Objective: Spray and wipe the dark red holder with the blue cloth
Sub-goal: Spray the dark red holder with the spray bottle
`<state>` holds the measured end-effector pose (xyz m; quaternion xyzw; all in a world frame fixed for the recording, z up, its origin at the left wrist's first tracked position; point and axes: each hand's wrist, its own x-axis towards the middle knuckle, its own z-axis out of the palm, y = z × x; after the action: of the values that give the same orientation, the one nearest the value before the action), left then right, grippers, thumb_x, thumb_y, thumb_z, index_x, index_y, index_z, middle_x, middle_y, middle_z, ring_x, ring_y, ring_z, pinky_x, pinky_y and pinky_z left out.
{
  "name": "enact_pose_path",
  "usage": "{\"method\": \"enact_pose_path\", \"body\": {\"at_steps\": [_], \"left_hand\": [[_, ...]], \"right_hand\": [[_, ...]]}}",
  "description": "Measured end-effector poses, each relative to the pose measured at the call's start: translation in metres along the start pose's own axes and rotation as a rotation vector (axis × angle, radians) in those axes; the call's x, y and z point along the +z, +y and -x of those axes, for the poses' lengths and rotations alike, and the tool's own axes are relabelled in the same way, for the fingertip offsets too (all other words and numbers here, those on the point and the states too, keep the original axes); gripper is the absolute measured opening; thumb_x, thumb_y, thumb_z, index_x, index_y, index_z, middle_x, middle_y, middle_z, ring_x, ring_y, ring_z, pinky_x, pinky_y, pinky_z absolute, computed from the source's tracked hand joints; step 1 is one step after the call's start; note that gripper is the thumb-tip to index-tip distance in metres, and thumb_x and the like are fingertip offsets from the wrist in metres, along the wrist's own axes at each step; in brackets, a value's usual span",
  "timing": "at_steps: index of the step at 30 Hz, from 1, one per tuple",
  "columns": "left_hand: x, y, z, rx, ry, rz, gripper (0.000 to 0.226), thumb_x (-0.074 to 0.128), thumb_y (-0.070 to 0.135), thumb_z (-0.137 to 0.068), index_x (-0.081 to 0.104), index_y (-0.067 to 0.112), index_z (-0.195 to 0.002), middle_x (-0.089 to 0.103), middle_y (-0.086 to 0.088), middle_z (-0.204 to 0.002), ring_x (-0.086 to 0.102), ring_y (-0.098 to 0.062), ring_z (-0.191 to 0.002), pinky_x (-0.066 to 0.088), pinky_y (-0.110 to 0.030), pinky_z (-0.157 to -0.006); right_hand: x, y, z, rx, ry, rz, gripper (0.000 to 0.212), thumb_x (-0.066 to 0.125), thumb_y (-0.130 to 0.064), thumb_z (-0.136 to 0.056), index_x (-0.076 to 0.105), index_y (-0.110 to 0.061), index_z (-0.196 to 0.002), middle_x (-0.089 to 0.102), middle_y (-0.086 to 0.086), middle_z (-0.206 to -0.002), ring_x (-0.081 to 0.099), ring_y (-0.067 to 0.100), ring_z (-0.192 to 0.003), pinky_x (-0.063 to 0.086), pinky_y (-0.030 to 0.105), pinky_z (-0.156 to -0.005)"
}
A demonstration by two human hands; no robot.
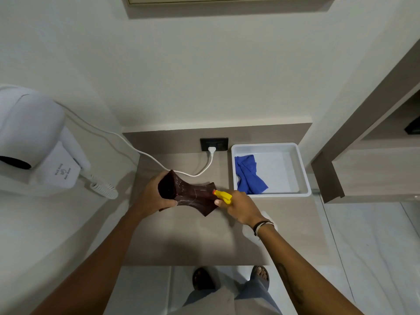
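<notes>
My left hand grips the dark red holder by its left end and holds it tipped on its side above the counter. The holder is waisted, with flared square ends and pale marks on its surface. My right hand is wrapped around a spray bottle whose yellow trigger head points at the holder's right end, nearly touching it. The bottle's white body shows partly behind my wrist. The blue cloth lies crumpled in the white tray at the back right.
A white wall-mounted hair dryer hangs at the left, its cord running across the counter's back to a black socket. The grey-brown counter ends near my feet. A shelf unit juts out at the right.
</notes>
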<state>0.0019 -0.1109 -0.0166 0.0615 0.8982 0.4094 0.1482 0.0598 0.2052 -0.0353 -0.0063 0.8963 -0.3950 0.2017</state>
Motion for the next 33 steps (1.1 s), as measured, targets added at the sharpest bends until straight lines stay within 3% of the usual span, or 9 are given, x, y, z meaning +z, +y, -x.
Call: {"method": "enact_pose_path", "body": {"at_steps": [7,11,15,17,20,23,27,30,33], "left_hand": [[0.007,0.007,0.004,-0.208,0.059,0.219,0.066,0.092,0.054,-0.053,0.071,0.05,-0.116,0.08,0.015,-0.104,0.077,-0.003,-0.095,0.06,-0.019,-0.08],[0.01,0.008,0.005,-0.309,0.047,0.254,0.065,0.087,0.068,-0.056,0.071,0.039,-0.112,0.079,0.002,-0.108,0.08,-0.017,-0.091,0.065,-0.032,-0.075],[0.013,0.007,0.007,-0.338,0.088,0.252,0.053,0.085,0.068,-0.066,0.064,0.049,-0.111,0.075,0.011,-0.109,0.075,-0.011,-0.092,0.061,-0.03,-0.08],[0.015,0.007,0.008,-0.301,0.04,0.245,0.033,0.079,0.069,-0.074,0.068,0.066,-0.105,0.078,0.025,-0.109,0.074,0.001,-0.097,0.057,-0.024,-0.088],[0.011,0.009,0.01,-0.241,-0.053,0.24,0.043,0.079,0.065,-0.078,0.055,0.087,-0.105,0.066,0.054,-0.107,0.064,0.022,-0.105,0.049,-0.002,-0.08],[0.003,0.0,0.013,-0.207,-0.106,0.156,0.086,0.097,0.047,-0.061,0.052,0.077,-0.128,0.067,0.038,-0.128,0.061,0.018,-0.119,0.046,-0.001,-0.091],[0.002,-0.011,0.012,-0.14,-0.121,0.058,0.132,0.096,0.033,-0.043,0.04,0.028,-0.163,0.054,0.006,-0.148,0.054,-0.009,-0.134,0.042,-0.004,-0.099],[0.003,-0.007,0.013,-0.144,-0.064,0.028,0.114,0.095,0.033,-0.045,0.054,0.035,-0.151,0.066,0.014,-0.131,0.065,0.004,-0.114,0.046,0.001,-0.083],[0.006,0.003,0.01,-0.204,-0.001,0.035,0.067,0.093,0.051,-0.055,0.073,0.037,-0.117,0.079,0.014,-0.105,0.075,-0.005,-0.099,0.059,-0.024,-0.087]], "right_hand": [[-0.003,-0.014,0.006,-0.194,-0.074,-0.097,0.048,0.063,-0.045,-0.106,0.063,-0.023,-0.147,0.076,0.005,-0.125,0.072,0.021,-0.109,0.06,0.036,-0.096],[0.009,-0.034,0.009,-0.27,-0.052,-0.06,0.037,0.065,-0.046,-0.104,0.07,-0.015,-0.123,0.077,0.007,-0.109,0.071,0.023,-0.094,0.059,0.042,-0.083],[0.016,-0.041,0.007,-0.229,0.002,0.026,0.038,0.065,-0.048,-0.103,0.069,-0.012,-0.111,0.076,0.012,-0.1,0.07,0.028,-0.088,0.057,0.044,-0.076],[0.015,-0.035,0.007,-0.198,-0.005,0.04,0.04,0.065,-0.05,-0.103,0.07,-0.012,-0.115,0.076,0.012,-0.105,0.071,0.029,-0.092,0.06,0.045,-0.079],[0.011,-0.023,0.008,-0.111,-0.006,0.077,0.048,0.062,-0.054,-0.103,0.068,-0.014,-0.129,0.077,0.012,-0.119,0.073,0.031,-0.105,0.061,0.049,-0.091],[0.006,-0.013,0.011,-0.078,-0.019,0.043,0.051,0.061,-0.052,-0.104,0.063,-0.016,-0.141,0.076,0.012,-0.127,0.072,0.032,-0.112,0.06,0.049,-0.097],[0.001,-0.004,0.014,-0.046,-0.02,0.051,0.051,0.061,-0.05,-0.105,0.062,-0.016,-0.142,0.077,0.012,-0.125,0.072,0.031,-0.112,0.06,0.048,-0.097],[0.0,-0.009,0.018,-0.102,-0.042,-0.021,0.047,0.064,-0.049,-0.103,0.065,-0.012,-0.133,0.077,0.013,-0.119,0.073,0.031,-0.106,0.06,0.045,-0.091],[0.006,-0.016,0.021,-0.16,-0.06,-0.01,0.038,0.067,-0.049,-0.102,0.066,-0.011,-0.106,0.073,0.01,-0.098,0.069,0.03,-0.089,0.055,0.048,-0.079]]}}
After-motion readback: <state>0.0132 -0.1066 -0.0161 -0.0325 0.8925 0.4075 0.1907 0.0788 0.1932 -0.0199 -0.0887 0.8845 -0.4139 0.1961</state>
